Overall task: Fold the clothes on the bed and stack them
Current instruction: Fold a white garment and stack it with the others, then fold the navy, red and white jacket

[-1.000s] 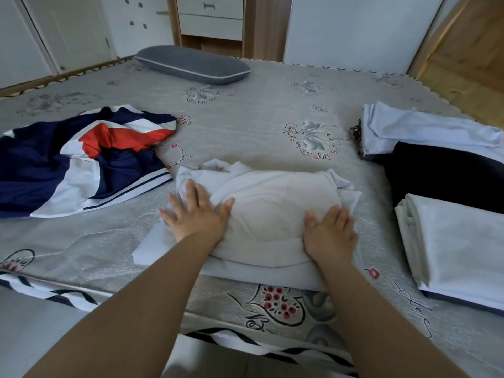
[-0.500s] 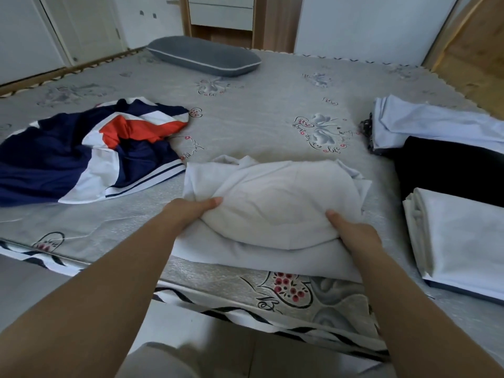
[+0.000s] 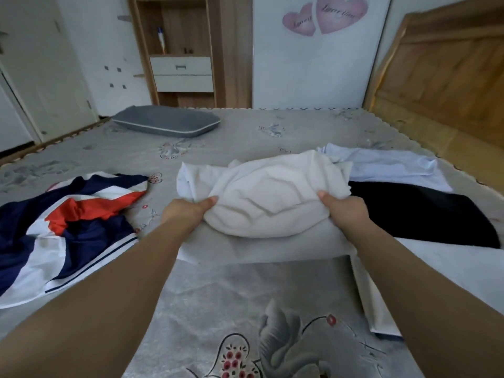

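Lifting a folded white garment off the bed

Gripping from both ends, the left hand (image 3: 188, 211) and right hand (image 3: 342, 207) hold a folded, soft white cotton garment (image 3: 267, 192); each thumb lies on top and the fingers curl out of sight beneath, so both hands are closed around the fabric. The bundle sags in the middle and its lower layer hangs loose underneath; it appears raised just above the grey floral-printed bed sheet (image 3: 218, 296), probably held at both ends so the folds stay together while it is carried.

To the right lie a flat black garment (image 3: 422, 216), a pale blue folded garment (image 3: 387, 163) behind it, and a white folded cloth (image 3: 463, 274) nearer the camera; this looks like the stacking area, the likely destination. On the left, a crumpled navy, white and red jersey (image 3: 68, 227) is unfolded, seemingly awaiting its turn. A grey oblong pillow (image 3: 166, 124) rests at the far side.
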